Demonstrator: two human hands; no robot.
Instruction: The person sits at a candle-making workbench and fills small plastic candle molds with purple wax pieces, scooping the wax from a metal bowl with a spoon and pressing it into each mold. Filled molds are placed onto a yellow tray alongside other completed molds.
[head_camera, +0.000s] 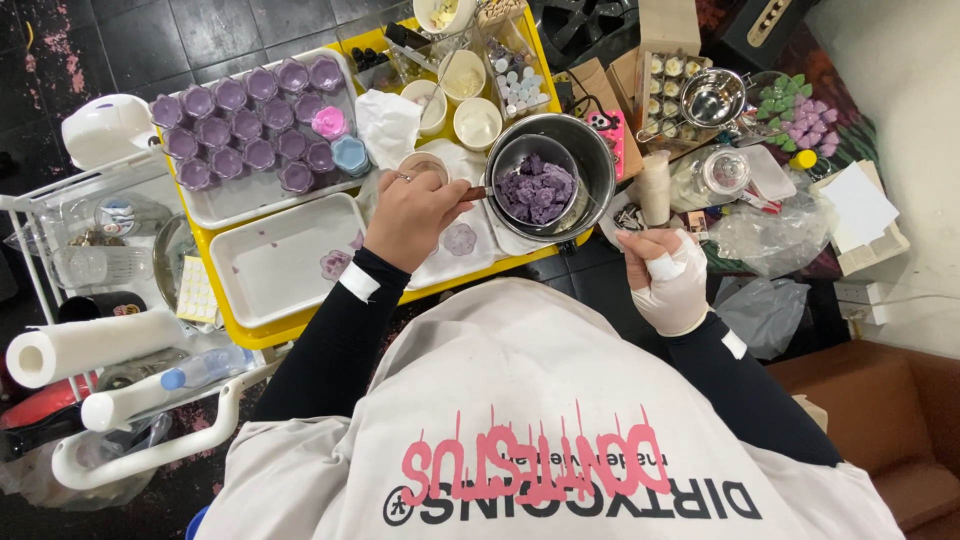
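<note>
Over the yellow bench (262, 330), the left hand (412, 215) is closed around the handle of a small steel pouring pot (540, 180), which sits inside a larger steel pan (592, 150). Lumps of purple wax (538, 190) in the pot look solid, so melting seems barely begun. The right hand (668, 275), in a pale glove, hangs beside the bench with its fingers pinched on a small white object I cannot identify. To the left, a white tray (250, 195) carries rows of purple-filled cups (245, 125), apparently poured already, along with one pink and one blue cup. A nearer white tray (285, 255) is almost bare, with a purple flower piece (335, 264) at its edge, suggesting more pieces are to come.
</note>
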